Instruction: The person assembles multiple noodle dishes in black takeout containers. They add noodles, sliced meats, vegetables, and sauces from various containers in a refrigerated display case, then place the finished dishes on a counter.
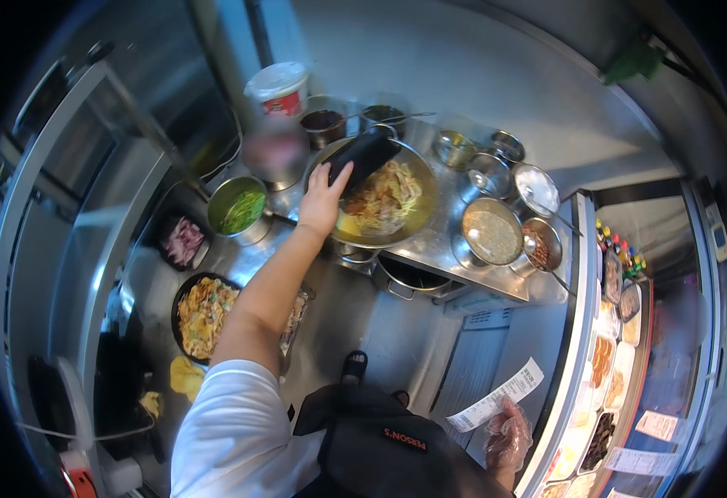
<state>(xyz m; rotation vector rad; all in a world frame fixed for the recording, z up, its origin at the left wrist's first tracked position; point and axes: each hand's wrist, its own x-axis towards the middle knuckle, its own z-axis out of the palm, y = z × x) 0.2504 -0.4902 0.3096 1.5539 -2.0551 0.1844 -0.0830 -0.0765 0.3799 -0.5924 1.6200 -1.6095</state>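
Dark bottle (pixel 365 155) tipped on its side over the wide metal bowl (pixel 420 217), gripped at its lower end by the left hand (pixel 322 199), fingers wrapped round it. Inside the bowl, a heap of pale noodles (pixel 388 197) with brownish bits, sitting toward the middle. Bowl resting on the steel counter (pixel 438 249), near its front edge.

Down at the lower right, right hand (pixel 506 438) in a thin clear glove, closed on a long white paper slip (pixel 496 400) that sticks up and to the left of it.

Just left of the bowl, a small metal pot of chopped greens (pixel 240 209). Further left, a dark tray of pinkish sliced onion (pixel 182 242). Below that, a round black pan heaped with yellow noodle-like food (pixel 206 314), partly hidden behind the left forearm.

Behind the bowl, two dark sauce cups (pixel 323 123) and a white lidded tub (pixel 279 88) with a red label. To the right of the bowl, a cluster of small metal containers: one filled with pale grains (pixel 491 232), one with reddish-brown seasoning (pixel 539 242), others with lids or spoons.

Under the counter edge, an empty-looking steel pot (pixel 409 278) with handles.

Far right, a glass display case (pixel 620 365) holding trays of assorted toppings, with small coloured bottles (pixel 620 249) at its back end.
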